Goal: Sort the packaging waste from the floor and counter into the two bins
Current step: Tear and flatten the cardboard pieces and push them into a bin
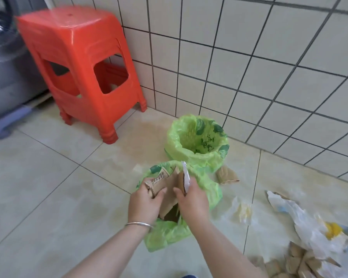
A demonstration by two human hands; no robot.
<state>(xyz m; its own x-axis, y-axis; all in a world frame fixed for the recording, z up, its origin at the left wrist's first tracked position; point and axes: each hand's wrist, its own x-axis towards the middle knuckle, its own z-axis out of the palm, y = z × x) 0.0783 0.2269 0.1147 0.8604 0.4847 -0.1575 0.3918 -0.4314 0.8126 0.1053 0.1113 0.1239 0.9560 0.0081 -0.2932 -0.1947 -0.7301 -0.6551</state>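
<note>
Two bins lined with green bags stand on the tiled floor. The near bin is right under my hands; the far bin stands by the wall and looks open. My left hand grips a torn piece of brown cardboard over the near bin. My right hand holds another cardboard piece with a white edge beside it. More brown cardboard shows inside the near bin below my hands.
A brown cardboard scrap lies next to the far bin. Clear plastic wrap, white plastic packaging and several cardboard scraps are strewn at the right. A red plastic stool stands at the back left, a grey appliance beyond it.
</note>
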